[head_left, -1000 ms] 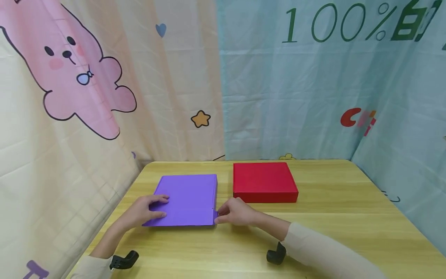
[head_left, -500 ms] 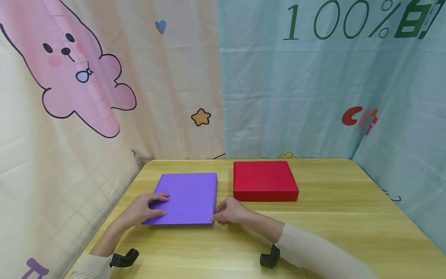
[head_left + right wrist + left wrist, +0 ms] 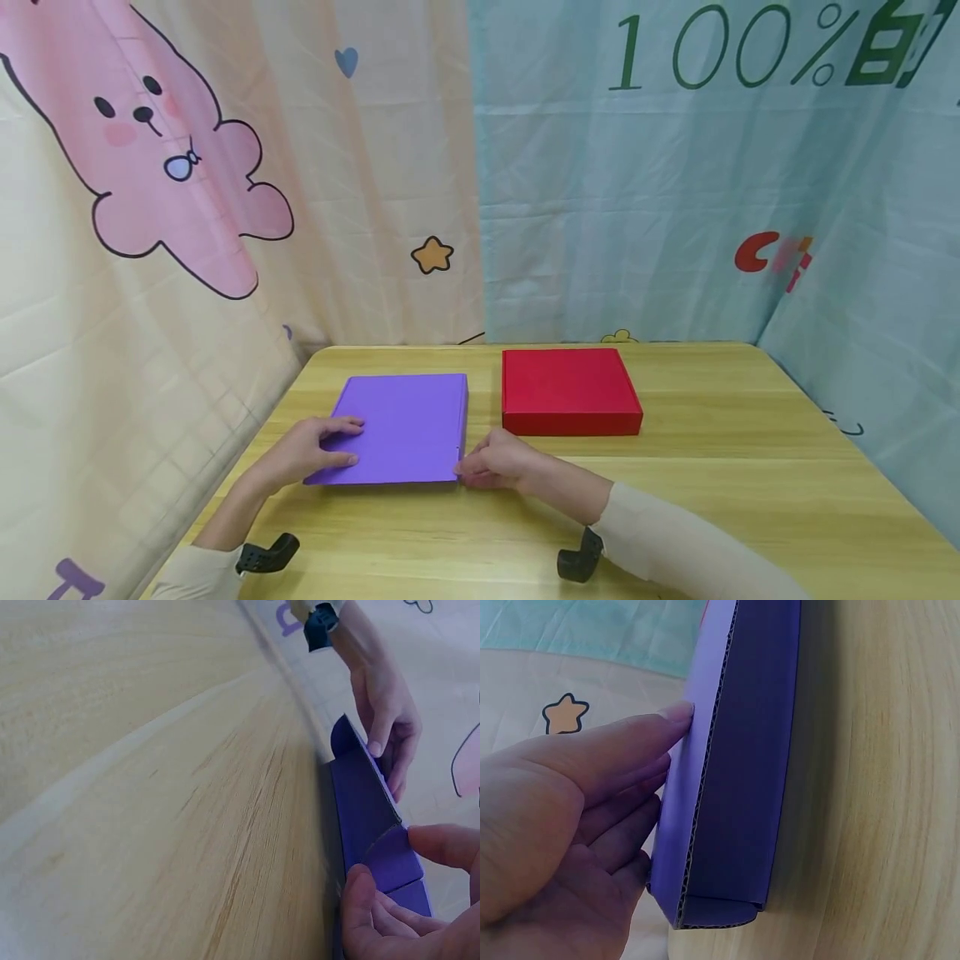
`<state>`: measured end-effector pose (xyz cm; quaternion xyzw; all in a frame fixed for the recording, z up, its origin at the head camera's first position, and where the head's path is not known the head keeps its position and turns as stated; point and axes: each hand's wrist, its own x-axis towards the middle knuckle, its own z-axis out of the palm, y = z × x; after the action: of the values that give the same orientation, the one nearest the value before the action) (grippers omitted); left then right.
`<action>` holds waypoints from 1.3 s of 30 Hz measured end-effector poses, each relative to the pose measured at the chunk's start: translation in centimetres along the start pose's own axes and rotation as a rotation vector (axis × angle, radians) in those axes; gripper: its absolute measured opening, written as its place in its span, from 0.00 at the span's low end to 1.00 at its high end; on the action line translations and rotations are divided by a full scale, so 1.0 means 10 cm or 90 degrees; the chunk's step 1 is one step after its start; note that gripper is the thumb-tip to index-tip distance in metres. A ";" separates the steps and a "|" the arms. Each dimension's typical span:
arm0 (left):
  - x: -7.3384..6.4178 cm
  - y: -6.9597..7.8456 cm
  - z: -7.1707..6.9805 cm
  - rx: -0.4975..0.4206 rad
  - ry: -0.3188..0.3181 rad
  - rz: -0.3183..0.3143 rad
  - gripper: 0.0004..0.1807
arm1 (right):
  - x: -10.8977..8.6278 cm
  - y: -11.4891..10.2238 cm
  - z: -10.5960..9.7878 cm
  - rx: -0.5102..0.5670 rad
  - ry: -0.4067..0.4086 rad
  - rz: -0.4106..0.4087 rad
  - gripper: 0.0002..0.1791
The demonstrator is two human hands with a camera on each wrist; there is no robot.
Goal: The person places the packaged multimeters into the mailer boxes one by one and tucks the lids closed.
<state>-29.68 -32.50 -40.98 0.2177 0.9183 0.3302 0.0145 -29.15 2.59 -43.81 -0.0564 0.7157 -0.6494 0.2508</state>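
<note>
A flat purple cardboard box (image 3: 412, 425) lies on the table with its lid down. My left hand (image 3: 303, 450) rests on the left part of the lid, thumb and fingers extended and spread apart. At the box's front right corner is my right hand (image 3: 506, 462), fingers bent. Seen from the right wrist, its digits sit at the lid corner and at the lower edge of a small side flap (image 3: 396, 859), pinching there. The front side shows as a dark recess in the left wrist view, with another small flap (image 3: 716, 911) at its left end.
A red box (image 3: 570, 383), lid down, lies at the back of the wooden table (image 3: 697, 475), right of the purple one. Printed curtains (image 3: 615, 208) hang behind the table and along both sides. Each wrist wears a black camera mount (image 3: 268, 554).
The purple flap that stuck out at the front right corner has turned inward and no longer shows beyond the box. My right hand shifted slightly left with it; my left hand stayed put.
</note>
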 end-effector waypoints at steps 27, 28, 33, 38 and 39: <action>-0.08 -0.16 -0.04 -0.008 0.018 0.059 0.29 | 0.25 -0.11 -0.15 -0.712 -0.030 -0.454 0.35; -0.09 -0.18 -0.05 -0.016 0.024 0.064 0.30 | 0.27 -0.13 -0.16 -0.724 -0.046 -0.450 0.36; -0.14 -0.27 -0.09 -0.084 -0.005 0.065 0.33 | 0.35 -0.16 -0.21 -0.739 -0.097 -0.427 0.39; -0.13 -0.27 -0.12 -0.111 -0.034 0.048 0.34 | 0.36 -0.15 -0.22 -0.716 -0.097 -0.410 0.40; -0.13 -0.27 -0.12 -0.109 -0.033 0.043 0.34 | 0.36 -0.14 -0.22 -0.712 -0.097 -0.407 0.40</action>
<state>-29.73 -35.63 -41.91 0.2551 0.8780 0.4024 0.0454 -33.58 2.87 -43.40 -0.4349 0.8738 -0.2155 0.0280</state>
